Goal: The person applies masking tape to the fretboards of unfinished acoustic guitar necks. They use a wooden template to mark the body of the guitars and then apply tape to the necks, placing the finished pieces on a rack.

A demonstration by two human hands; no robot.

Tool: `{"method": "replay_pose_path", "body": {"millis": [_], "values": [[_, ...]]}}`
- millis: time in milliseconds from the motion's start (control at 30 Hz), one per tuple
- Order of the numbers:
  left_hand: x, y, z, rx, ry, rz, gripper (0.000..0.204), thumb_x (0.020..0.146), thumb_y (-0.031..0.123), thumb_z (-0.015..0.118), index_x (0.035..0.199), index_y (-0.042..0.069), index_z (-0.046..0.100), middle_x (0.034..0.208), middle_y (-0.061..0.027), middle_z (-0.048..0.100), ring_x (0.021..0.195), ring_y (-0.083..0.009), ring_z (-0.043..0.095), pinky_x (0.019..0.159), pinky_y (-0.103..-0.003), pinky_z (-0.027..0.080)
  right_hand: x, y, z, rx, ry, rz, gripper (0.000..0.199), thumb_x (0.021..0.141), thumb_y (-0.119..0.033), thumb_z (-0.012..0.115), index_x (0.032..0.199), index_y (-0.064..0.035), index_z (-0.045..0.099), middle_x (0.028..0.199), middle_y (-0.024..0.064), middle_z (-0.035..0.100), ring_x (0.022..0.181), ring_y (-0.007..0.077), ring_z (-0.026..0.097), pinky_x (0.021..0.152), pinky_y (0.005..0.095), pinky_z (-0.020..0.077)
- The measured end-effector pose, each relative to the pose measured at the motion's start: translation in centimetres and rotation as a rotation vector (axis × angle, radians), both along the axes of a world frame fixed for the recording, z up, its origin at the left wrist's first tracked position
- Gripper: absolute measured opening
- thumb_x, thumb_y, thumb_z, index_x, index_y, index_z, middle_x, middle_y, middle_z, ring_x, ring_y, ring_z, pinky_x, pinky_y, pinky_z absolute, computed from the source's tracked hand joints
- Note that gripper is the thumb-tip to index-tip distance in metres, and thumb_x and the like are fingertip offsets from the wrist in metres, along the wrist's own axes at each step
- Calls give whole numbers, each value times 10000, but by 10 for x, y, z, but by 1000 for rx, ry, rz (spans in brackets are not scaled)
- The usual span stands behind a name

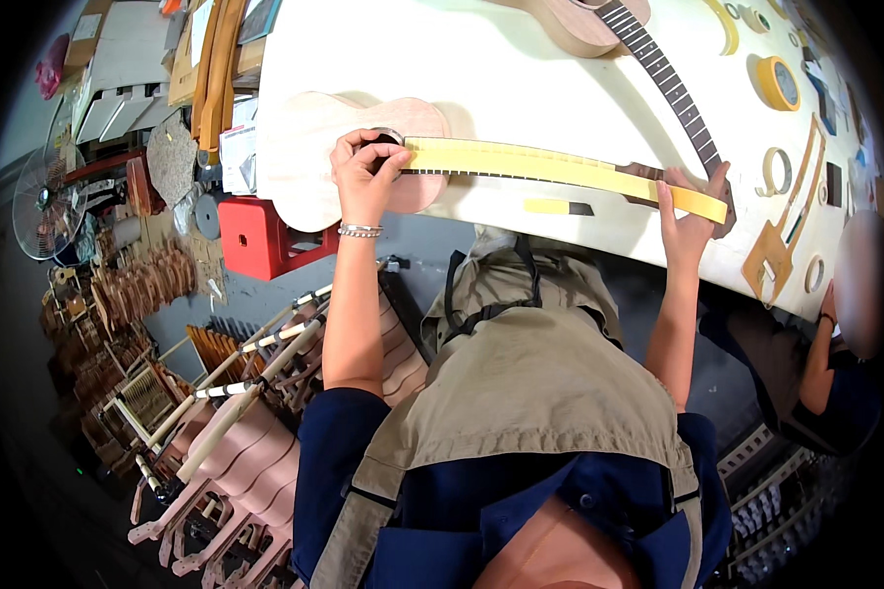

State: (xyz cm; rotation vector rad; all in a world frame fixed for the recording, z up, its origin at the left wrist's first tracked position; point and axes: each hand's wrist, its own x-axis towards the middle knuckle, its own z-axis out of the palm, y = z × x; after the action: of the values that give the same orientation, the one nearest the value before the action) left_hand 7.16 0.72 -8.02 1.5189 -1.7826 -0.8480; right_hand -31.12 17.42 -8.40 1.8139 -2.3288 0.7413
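An unfinished pale wooden ukulele (309,147) lies on the white workbench (501,69), its neck pointing right. A strip of yellow masking tape (560,167) is stretched along the dark fretboard. My left hand (363,172) presses a roll of tape against the body where the neck begins. My right hand (692,211) pins the strip's far end down at the headstock. A short loose piece of yellow tape (557,207) lies on the bench below the neck.
A second ukulele (648,49) lies at the back of the bench. Tape rolls (778,83) and a wooden template (776,245) sit at right, where another person (845,344) sits. A red box (260,236), fan (44,201) and stacked wooden parts (236,432) crowd the left.
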Motion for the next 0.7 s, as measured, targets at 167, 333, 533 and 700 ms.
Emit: {"method": "replay_pose_path", "body": {"millis": [167, 333, 533, 700], "values": [[2, 2, -1, -23, -86, -36, 120, 634, 163, 791, 738, 142, 736, 994, -13, 534, 1030, -215, 434, 898, -354, 373, 8, -2, 1, -40, -679, -120, 939, 815, -168, 678, 1420, 69, -1, 919, 83, 678, 999, 136, 601, 1089, 375, 259], [0, 3, 1, -11, -129, -2, 110, 624, 170, 799, 714, 156, 737, 977, -13, 525, 1012, -217, 439, 892, -350, 368, 11, -4, 1, -38, -741, -139, 942, 809, -144, 683, 1422, 68, 1, 898, 98, 661, 948, 146, 623, 1075, 364, 286], [-9, 4, 4, -189, -109, 109, 363, 612, 106, 803, 913, 51, 609, 922, -63, 511, 937, -251, 476, 853, -358, 386, 13, -2, -1, -92, -797, -157, 948, 800, -124, 691, 1426, 62, 4, 907, 113, 647, 890, 144, 629, 1028, 345, 344], [-7, 45, -4, -383, -605, -273, 627, 821, 307, 600, 1345, 59, 364, 1396, -82, 400, 1309, -247, 342, 1074, -529, 116, 8, -1, -21, -133, -670, -168, 979, 761, -164, 738, 1425, 70, 58, 1023, 175, 603, 897, 181, 610, 927, 339, 441]]}}
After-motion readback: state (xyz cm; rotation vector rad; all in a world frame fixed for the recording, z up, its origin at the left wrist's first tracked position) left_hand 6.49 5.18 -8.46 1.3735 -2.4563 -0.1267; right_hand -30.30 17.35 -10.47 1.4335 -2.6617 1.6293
